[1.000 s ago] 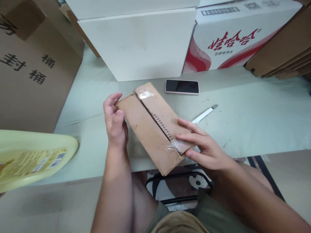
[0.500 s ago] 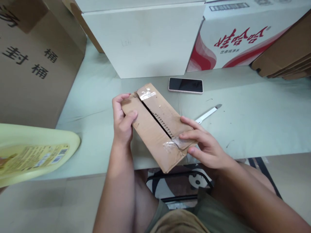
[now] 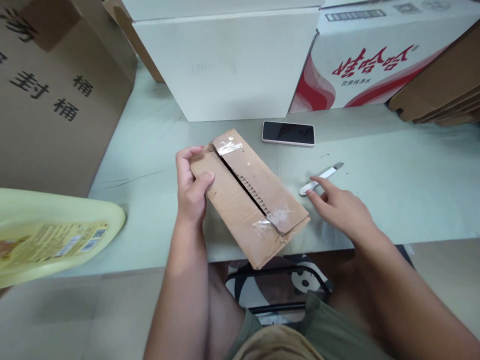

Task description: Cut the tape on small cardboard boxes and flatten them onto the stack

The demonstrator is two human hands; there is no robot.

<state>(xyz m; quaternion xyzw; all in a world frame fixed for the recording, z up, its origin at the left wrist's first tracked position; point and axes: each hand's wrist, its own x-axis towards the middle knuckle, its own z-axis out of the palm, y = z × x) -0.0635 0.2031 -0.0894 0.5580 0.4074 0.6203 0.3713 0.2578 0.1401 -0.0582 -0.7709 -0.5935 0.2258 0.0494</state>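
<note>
My left hand (image 3: 193, 187) grips the upper left end of a small brown cardboard box (image 3: 230, 192), thumb on top and fingers round the far edge. The box is tilted above the table's front edge. A dark slit runs along its top face, beside a torn, perforated strip, with clear tape at both ends. My right hand (image 3: 333, 202) is off the box, thumb and index finger apart at the handle of a white utility knife (image 3: 325, 175). The knife lies on the table, blade pointing away to the right. Whether the fingertips press on it is hard to tell.
Behind the box lies a phone (image 3: 288, 133) on the pale green tabletop (image 3: 393, 185). White cartons (image 3: 232, 65) stand at the back, folded cardboard (image 3: 442, 85) at the right. A large brown carton (image 3: 56, 130) and a yellow bottle (image 3: 56, 220) are at the left.
My right hand has let go of the box's near right corner and moved right and up to the utility knife. My left hand still holds the box in nearly the same place.
</note>
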